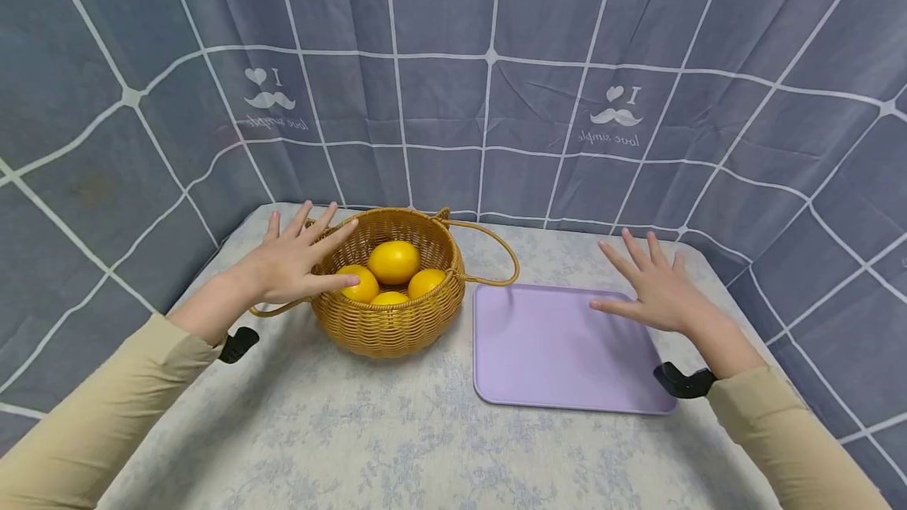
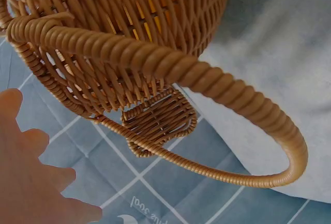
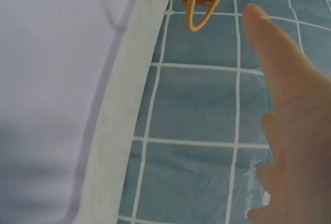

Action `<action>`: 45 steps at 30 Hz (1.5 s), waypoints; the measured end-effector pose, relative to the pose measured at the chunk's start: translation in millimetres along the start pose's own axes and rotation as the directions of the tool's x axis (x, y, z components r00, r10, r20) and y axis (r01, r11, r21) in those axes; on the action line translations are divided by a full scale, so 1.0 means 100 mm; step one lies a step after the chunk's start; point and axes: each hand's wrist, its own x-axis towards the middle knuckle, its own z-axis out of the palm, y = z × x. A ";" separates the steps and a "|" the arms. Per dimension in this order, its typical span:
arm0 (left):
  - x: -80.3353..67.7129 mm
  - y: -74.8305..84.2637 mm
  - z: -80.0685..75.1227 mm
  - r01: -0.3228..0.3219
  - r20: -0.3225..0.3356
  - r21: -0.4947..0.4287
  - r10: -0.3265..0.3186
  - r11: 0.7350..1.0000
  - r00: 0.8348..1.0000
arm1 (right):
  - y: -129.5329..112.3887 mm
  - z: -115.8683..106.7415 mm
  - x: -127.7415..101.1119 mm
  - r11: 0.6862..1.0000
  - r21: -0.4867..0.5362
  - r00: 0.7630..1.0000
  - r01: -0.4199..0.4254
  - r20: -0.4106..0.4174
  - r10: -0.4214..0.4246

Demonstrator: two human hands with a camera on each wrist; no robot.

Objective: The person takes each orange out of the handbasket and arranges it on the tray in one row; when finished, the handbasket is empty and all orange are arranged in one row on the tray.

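A round wicker basket (image 1: pixel 390 333) stands on the table, with several yellow lemons (image 1: pixel 394 262) inside. My left hand (image 1: pixel 294 258) is held above the basket's left side, fingers straight and spread, gripping nothing. In the left wrist view, one looped basket handle (image 2: pixel 207 81) fills the middle, apart from the fingers at the lower left. Over the right back part of a lilac tray (image 1: pixel 560 352) hovers my right hand (image 1: pixel 655 290), its fingers spread and holding nothing. No item lies on the visible surface of the tray.
The table (image 1: pixel 340 431) has a pale cloth with a blue floral pattern. A grey-blue curtain (image 1: pixel 439 101) with white grid lines hangs behind it and along both sides. The basket's right handle (image 1: pixel 513 262) sticks out close to the tray's back left corner.
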 end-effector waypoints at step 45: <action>-0.12 0.06 0.58 0.040 -0.188 -0.898 -0.463 0.439 0.866 | -1.94 -0.33 1.62 0.524 0.826 0.927 0.207 0.006 -0.375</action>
